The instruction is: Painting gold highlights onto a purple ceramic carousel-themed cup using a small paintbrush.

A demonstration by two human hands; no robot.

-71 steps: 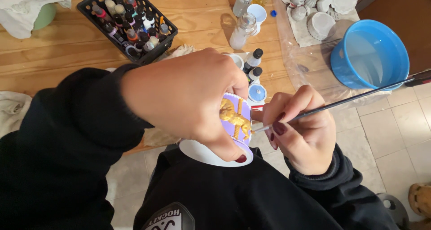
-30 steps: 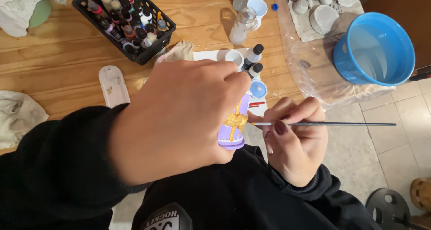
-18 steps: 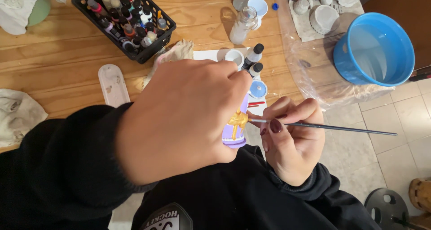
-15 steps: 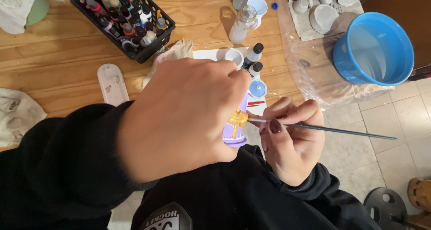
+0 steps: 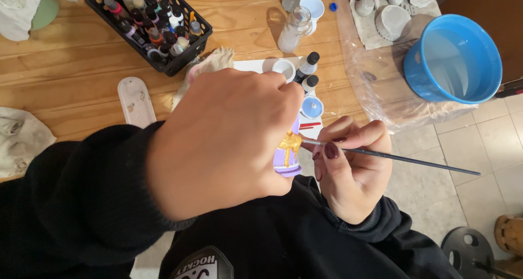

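- My left hand (image 5: 220,143) is closed around the small lilac piece (image 5: 287,156), held above my lap at the tabletop (image 5: 71,66) edge.
- My right hand (image 5: 351,170) pinches the thin brush (image 5: 403,159), its tip on the gold detail (image 5: 290,142).
- I'd brace my hands together and use light, short strokes so gold stays off the lilac.

A wooden plank table (image 5: 65,66) is filling the upper left, its warm boards running crosswise under even light. Pale square floor tiles (image 5: 479,143) are showing to the right, crossed by thin grout lines. A dark wooden panel (image 5: 504,12) is standing at the top right corner. A black round stool base (image 5: 468,252) is resting on the tiles at the lower right.
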